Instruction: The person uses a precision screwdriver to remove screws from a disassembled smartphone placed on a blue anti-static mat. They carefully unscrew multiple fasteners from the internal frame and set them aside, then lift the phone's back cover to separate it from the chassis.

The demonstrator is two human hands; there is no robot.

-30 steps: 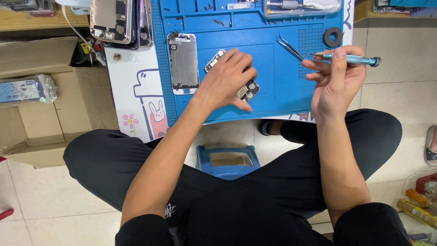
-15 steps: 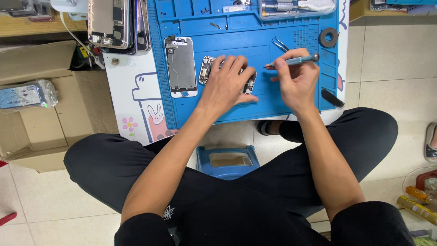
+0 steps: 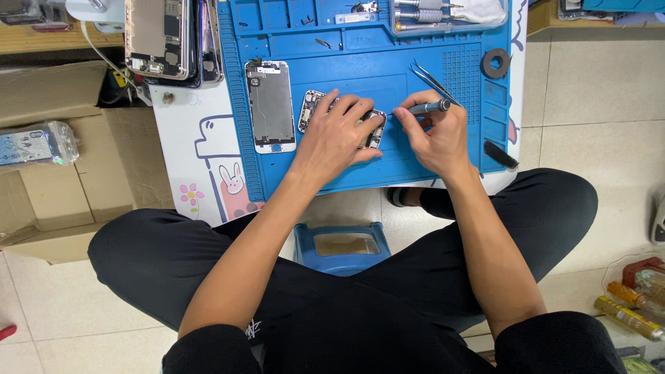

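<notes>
My left hand [image 3: 337, 136] lies flat over an opened phone body [image 3: 309, 109] on the blue work mat [image 3: 388, 76], pressing it down; most of the phone is hidden under the fingers. Just to its right, my right hand [image 3: 433, 135] grips a small grey screwdriver [image 3: 428, 107] whose tip points left at the phone's right edge. A detached phone screen [image 3: 271, 104] lies face down on the mat left of the left hand. Metal tweezers [image 3: 431, 81] rest on the mat above the right hand.
A black ring [image 3: 496, 63] and a black stick-like piece [image 3: 500, 155] sit at the mat's right side. More phone parts [image 3: 161, 34] lie at the table's upper left. Cardboard boxes [image 3: 62, 166] stand on the left. A blue stool [image 3: 344, 244] is between my legs.
My right hand has come in from the right with the screwdriver, bringing its tip to the phone. My left hand stayed on the phone. The camera view shifted slightly.
</notes>
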